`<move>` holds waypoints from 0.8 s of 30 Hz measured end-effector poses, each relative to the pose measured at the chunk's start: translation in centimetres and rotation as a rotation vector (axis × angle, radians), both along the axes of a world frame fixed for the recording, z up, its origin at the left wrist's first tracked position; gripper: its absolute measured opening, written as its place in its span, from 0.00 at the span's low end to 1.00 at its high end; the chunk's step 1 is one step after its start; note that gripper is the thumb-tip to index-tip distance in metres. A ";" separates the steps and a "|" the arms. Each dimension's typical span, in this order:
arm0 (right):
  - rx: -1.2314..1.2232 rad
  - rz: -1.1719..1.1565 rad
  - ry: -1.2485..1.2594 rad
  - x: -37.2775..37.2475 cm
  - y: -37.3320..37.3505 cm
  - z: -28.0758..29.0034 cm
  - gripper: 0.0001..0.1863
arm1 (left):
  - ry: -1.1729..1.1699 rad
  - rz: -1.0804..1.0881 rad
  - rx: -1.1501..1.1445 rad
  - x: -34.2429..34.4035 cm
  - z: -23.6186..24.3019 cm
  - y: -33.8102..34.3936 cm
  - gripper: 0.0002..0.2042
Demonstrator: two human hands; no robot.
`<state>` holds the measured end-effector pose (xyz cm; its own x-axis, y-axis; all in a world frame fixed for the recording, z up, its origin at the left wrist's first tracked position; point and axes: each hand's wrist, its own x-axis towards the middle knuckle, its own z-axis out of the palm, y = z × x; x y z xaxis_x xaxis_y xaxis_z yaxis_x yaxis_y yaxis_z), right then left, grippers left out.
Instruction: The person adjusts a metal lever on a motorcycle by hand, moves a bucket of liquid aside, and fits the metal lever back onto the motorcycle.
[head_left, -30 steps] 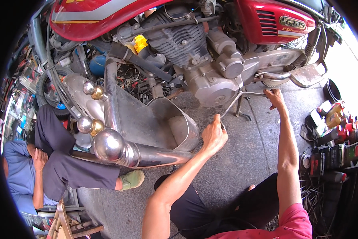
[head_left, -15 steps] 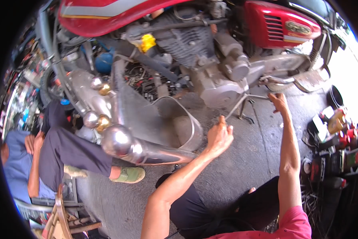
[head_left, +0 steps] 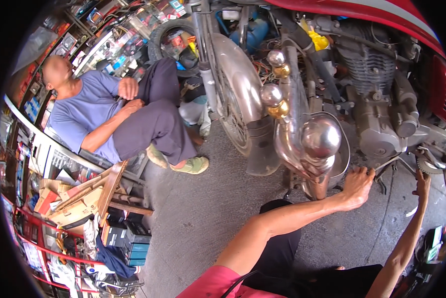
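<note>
Concrete floor (head_left: 198, 213) is shown. At 3 o'clock, an angled metal bar (head_left: 388, 162) is grasped by the left hand (head_left: 357, 188); how the right hand (head_left: 422, 184) grips cannot be told. Pressure is best kept even.

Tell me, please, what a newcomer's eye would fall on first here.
Most likely the large, shiny chrome ball right of centre, with smaller silver and gold balls to its upper left. Next, perhaps, the seated person in blue at left. Then the left hand and right hand at a metal tool beneath the grey engine.
</note>
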<state>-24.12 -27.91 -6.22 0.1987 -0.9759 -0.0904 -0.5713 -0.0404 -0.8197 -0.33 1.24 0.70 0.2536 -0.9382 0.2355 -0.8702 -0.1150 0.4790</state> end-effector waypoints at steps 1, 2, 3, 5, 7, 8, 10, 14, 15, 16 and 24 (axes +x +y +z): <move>0.002 -0.006 -0.002 -0.1 -0.3 -0.2 0.26 | -0.022 -0.001 -0.007 -0.1 0.1 0.0 0.23; -0.003 0.011 0.010 -0.2 -0.7 -0.3 0.27 | -0.043 0.017 -0.049 -0.3 -0.1 0.0 0.22; -0.005 0.028 0.024 -0.1 -0.7 -0.2 0.29 | -0.044 0.028 -0.040 -0.1 0.0 0.2 0.22; -0.012 0.023 0.015 0.1 -0.5 -0.4 0.29 | -0.050 -0.074 -0.014 0.2 0.3 0.4 0.21; -0.030 0.013 0.001 0.7 -0.1 0.1 0.29 | -0.090 -0.093 0.026 0.5 0.4 0.4 0.17; -0.038 0.016 -0.008 0.9 0.1 0.3 0.30 | -0.085 -0.120 0.058 0.7 0.6 0.4 0.14; -0.045 0.024 -0.014 0.9 0.2 0.5 0.30 | -0.074 -0.141 0.090 0.7 0.8 0.5 0.12; -0.043 0.005 -0.002 1.3 0.4 0.4 0.32 | -0.128 -0.131 0.068 0.9 0.0 0.7 0.10; -0.059 0.006 0.003 1.3 0.4 0.4 0.33 | -0.144 -0.137 0.064 0.8 -0.3 0.5 0.10; -0.026 0.001 0.028 0.6 -0.3 -0.1 0.35 | -0.114 -0.125 0.073 0.6 -0.6 0.2 0.10; -0.105 0.020 -0.018 0.0 -1.3 -1.6 0.34 | -0.157 -0.091 0.092 0.4 -0.3 0.2 0.15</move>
<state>-24.17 -29.21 -7.83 0.2187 -0.9757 0.0159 -0.5550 -0.1378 -0.8204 0.03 1.45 0.39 0.1341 -0.9750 0.1774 -0.9421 -0.0699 0.3279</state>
